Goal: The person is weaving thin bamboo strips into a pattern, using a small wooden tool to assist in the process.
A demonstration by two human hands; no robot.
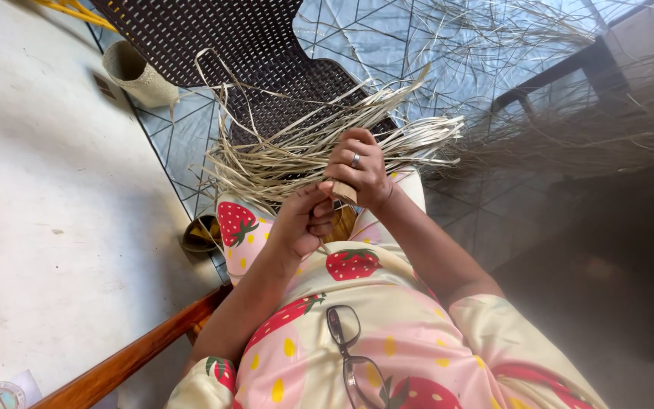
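Both hands [334, 197] amid pale straw strips [297, 148]

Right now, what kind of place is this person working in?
Probably a home weaving spot, indoors or on a porch: both hands work a bundle of dried straw strips over the lap, a small woven basket sits on the floor, beside a dark woven chair.

Single head-worn view, pitched steeply down the wearer's own chest and lap, close range: the folded dark-framed glasses [351, 356] hanging on the strawberry-print cream dress [387, 333] fill the bottom edge, and both hands sit near frame centre. Beyond the lap it faces a dark brown woven plastic chair [251, 53] and patterned grey floor tiles [372, 38] at top. No second view, so nothing overlaps.
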